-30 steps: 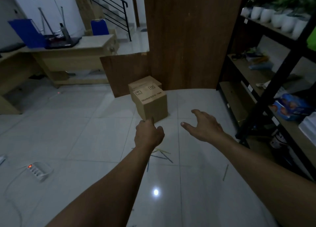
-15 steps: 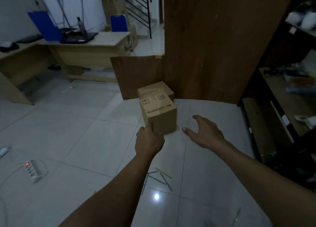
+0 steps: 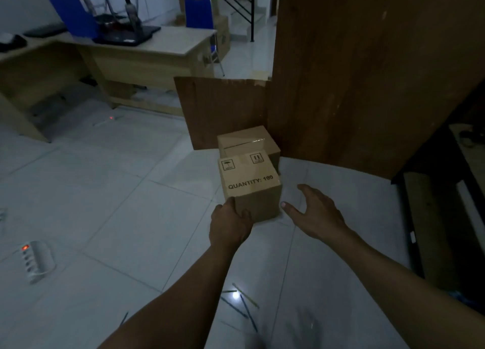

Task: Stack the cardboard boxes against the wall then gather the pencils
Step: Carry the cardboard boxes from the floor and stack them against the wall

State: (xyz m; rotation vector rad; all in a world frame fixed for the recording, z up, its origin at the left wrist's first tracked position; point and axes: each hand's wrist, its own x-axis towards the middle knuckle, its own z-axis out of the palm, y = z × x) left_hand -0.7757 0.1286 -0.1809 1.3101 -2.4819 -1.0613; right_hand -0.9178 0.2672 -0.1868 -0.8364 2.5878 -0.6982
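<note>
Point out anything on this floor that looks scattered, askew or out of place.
Several thin pencils lie scattered and crossed on the white tiled floor between the arms. A white power strip lies loose on the floor at left. The printed brown cardboard box that the left hand grips looks undamaged.

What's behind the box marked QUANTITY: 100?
A second cardboard box, with a brown board behind it. The marked box hides its lower front, so contact between them is unclear.

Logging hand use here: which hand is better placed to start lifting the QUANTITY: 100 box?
Left. The left hand grips the front box at its near corner; the right hand hovers open beside it, apart.
</note>
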